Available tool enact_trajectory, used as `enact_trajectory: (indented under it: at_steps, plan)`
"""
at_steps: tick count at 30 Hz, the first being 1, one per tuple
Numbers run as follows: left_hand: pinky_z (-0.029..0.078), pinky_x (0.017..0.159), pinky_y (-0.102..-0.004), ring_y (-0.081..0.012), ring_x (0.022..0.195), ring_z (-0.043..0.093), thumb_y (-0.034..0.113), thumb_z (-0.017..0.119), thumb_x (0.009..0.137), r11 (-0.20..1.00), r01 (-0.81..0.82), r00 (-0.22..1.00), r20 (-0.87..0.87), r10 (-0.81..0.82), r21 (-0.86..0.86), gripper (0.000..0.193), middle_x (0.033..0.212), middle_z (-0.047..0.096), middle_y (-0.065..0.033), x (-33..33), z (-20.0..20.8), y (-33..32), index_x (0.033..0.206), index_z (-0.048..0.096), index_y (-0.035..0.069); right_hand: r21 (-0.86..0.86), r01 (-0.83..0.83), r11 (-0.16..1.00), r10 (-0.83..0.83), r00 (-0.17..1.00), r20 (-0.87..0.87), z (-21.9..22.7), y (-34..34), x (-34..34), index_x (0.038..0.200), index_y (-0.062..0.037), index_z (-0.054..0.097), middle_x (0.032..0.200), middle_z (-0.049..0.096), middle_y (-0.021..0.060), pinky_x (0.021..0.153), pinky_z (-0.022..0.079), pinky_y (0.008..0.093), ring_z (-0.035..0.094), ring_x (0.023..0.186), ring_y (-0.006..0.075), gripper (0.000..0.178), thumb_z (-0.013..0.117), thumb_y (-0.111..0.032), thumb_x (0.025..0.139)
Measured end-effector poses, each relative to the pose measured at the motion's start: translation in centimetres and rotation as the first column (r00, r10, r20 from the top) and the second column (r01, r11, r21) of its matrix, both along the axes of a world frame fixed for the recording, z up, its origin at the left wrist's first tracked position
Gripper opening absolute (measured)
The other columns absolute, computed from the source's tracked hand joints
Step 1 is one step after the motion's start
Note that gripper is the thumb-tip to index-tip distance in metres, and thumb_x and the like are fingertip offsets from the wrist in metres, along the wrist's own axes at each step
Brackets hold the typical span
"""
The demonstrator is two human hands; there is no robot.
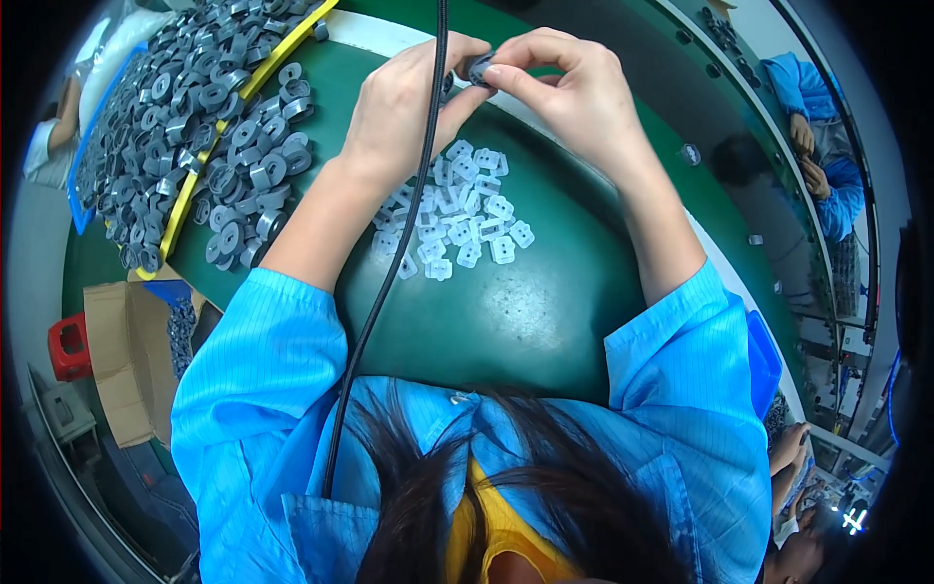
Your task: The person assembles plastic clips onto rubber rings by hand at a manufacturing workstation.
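Observation:
Over the far side of the green table [428, 326], my two hands meet at a small dark grey ring-like part [481, 70]. My right hand [574, 88] pinches it between thumb and fingertips. From the other side, my left hand [397, 107] has its fingers closed around the part; a dark piece also shows between its thumb and fingers, mostly hidden. Below the hands lies a loose heap of small translucent white plastic pieces [465, 209]. To the left spreads a pile of grey round plastic parts [255, 161].
A yellow strip [199, 161] divides the grey pile from a larger heap [161, 117]. A black cable [413, 200] hangs across the view. An open cardboard box [122, 360] and a red container [69, 347] stand at left. Another person's hands [809, 156] are at far right.

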State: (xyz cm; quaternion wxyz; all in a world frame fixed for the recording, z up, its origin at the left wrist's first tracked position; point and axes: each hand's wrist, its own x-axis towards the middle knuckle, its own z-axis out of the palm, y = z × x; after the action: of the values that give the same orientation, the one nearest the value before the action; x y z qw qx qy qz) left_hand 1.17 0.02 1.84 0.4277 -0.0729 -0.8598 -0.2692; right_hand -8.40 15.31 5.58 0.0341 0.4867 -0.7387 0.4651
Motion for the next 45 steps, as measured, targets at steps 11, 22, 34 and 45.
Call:
enact_trajectory:
  at_steps: [11,22,34,45]
  plan:
    - [0.055,0.070,-0.0366,-0.0290,0.080,0.066,0.013,0.074,0.077,0.998,0.020,0.999,-0.025,-0.021,-0.061,0.034,0.095,0.064,-0.0098,0.2,1.2,1.3,0.109,0.064,0.010,-0.170,-0.176,0.970,0.244,0.644,0.725,-0.7,0.6,-1.7,0.092,0.0001,0.068,0.091,0.070,0.0083,0.074,0.055,0.0259,0.068,0.079,0.0148,0.016,0.070,-0.013,0.084]
    - [0.051,0.067,-0.0290,-0.0192,0.075,0.061,0.007,0.076,0.075,0.986,0.161,0.986,0.059,-0.159,-0.038,0.037,0.086,0.060,-0.0067,0.1,0.7,-0.3,0.111,0.067,0.009,0.139,-0.057,0.989,-0.008,0.903,0.430,0.3,0.7,-0.7,0.094,-0.0001,0.065,0.080,0.070,0.0069,0.071,0.053,0.0236,0.067,0.072,0.0126,0.018,0.069,-0.006,0.077]
    - [0.042,0.052,-0.0243,-0.0099,0.065,0.049,0.003,0.053,0.085,0.410,-0.021,0.946,0.151,-0.287,0.912,0.029,0.083,0.047,-0.0025,-0.4,-0.1,-4.1,0.112,0.041,0.008,-0.089,0.026,0.996,0.050,0.655,0.754,-3.8,1.3,-6.4,0.095,-0.0095,0.061,0.086,0.060,-0.0005,0.079,0.044,0.0188,0.054,0.075,0.0067,0.015,0.067,-0.010,0.080]
    - [0.048,0.067,-0.0276,-0.0143,0.072,0.059,0.015,0.074,0.077,0.931,-0.200,0.904,0.423,0.056,0.304,0.033,0.083,0.060,-0.0056,0.7,1.6,-3.8,0.105,0.060,0.004,0.265,0.144,0.953,-0.150,0.989,0.002,-2.2,0.1,-2.1,0.081,-0.0040,0.071,0.069,0.067,0.0102,0.065,0.053,0.0341,0.066,0.063,0.0235,0.023,0.070,-0.026,0.076]
